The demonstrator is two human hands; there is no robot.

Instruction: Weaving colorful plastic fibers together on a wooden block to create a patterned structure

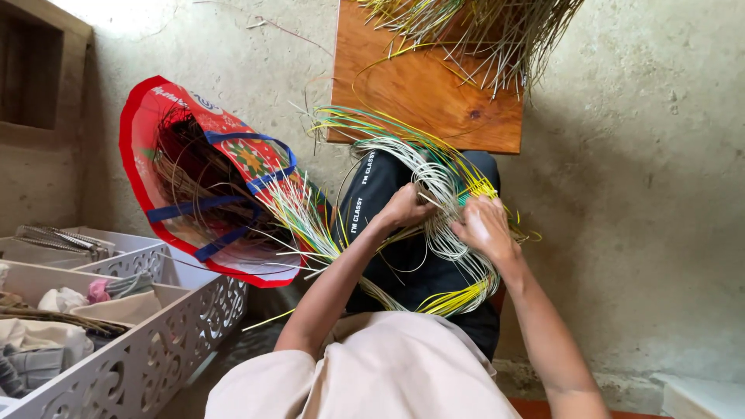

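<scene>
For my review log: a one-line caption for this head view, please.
Both hands, left hand and right hand, work a bundle of pale and yellow strips over the lap, beside a red bag.

Bare floor (644, 194) right of hands open; bag (206, 182) left, board (423, 89) ahead block

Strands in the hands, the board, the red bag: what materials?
Strands: look like thin plastic or dyed reed, smooth, white, yellow and green; cannot tell which. Board: wood, visible grain and a knot, slightly glossy. Bag: probably woven plastic, shiny printed surface, blue webbing handles.
</scene>
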